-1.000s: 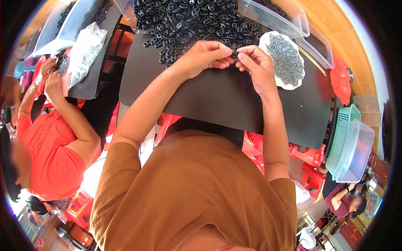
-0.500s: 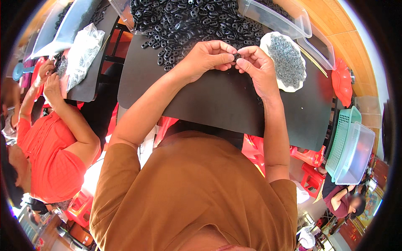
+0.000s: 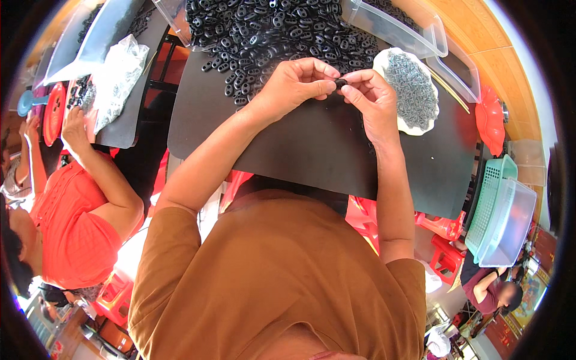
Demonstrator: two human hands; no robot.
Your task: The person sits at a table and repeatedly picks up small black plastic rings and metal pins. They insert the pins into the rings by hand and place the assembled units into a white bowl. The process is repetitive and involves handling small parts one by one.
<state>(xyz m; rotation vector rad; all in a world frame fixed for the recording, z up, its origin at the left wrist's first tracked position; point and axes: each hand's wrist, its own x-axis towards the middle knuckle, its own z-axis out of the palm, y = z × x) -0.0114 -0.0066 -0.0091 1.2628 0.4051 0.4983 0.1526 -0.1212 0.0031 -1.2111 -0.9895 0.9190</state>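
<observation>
Between the fingertips of both hands, above the dark table (image 3: 288, 141), is a small black plastic piece (image 3: 340, 83). My left hand (image 3: 302, 84) pinches its left side with thumb and forefinger. From the other side my right hand (image 3: 371, 95) grips it the same way. Just beyond my hands spreads a large heap of black oval two-holed plastic pieces (image 3: 270, 42). Beside my right hand stands a white scalloped dish (image 3: 420, 126) full of small grey metal screws (image 3: 411, 87). Fingers cover most of the held piece, so its details are hidden.
Clear plastic bins (image 3: 399, 27) edge the heap at the far side. Thin sticks (image 3: 450, 91) and a red tray (image 3: 491, 120) lie to the right, above a green basket (image 3: 489, 201). At left, a co-worker in red (image 3: 84, 222) sits by another table with a plastic bag (image 3: 123, 84).
The piece in my fingers has turned slightly, and my hands have barely shifted. At left, the co-worker's one hand has moved away from the other, toward a red tray.
</observation>
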